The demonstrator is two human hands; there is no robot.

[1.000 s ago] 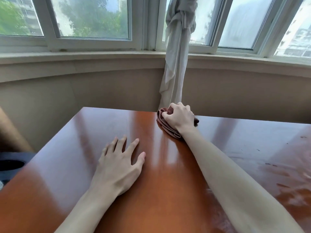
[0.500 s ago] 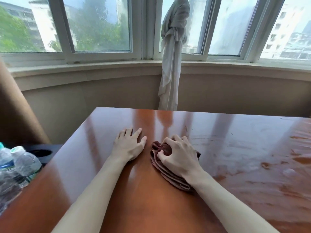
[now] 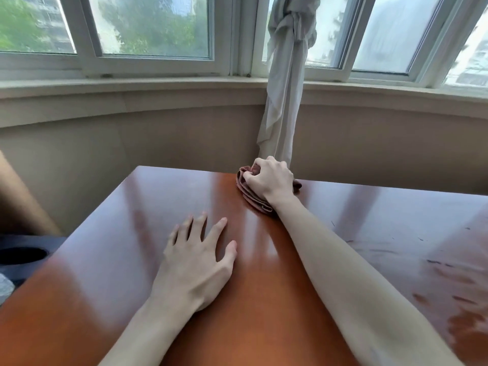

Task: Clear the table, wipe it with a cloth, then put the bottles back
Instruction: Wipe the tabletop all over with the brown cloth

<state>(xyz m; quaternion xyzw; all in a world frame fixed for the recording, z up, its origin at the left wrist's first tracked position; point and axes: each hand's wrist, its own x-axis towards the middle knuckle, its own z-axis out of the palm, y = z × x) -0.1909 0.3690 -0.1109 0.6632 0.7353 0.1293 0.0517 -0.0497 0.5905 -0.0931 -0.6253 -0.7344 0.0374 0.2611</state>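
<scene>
Glossy reddish-brown table (image 3: pixel 369 233) fills my view below a bay window, with a knotted pale curtain (image 3: pixel 285 83) hanging beyond its far edge. I see the right hand (image 3: pixel 272 180) stretched on a straight arm to that far edge, fingers curled round the bunched reddish cloth (image 3: pixel 253 199), pressing it down. Nearer on the table, the left hand (image 3: pixel 198 265) lies flat, fingers spread wide, holding nothing

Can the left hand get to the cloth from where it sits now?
Probably yes. The left hand lies flat on the table, fingers spread, and only bare tabletop separates it from the cloth at the far edge. The right hand already grips the cloth, covering most of it.
</scene>
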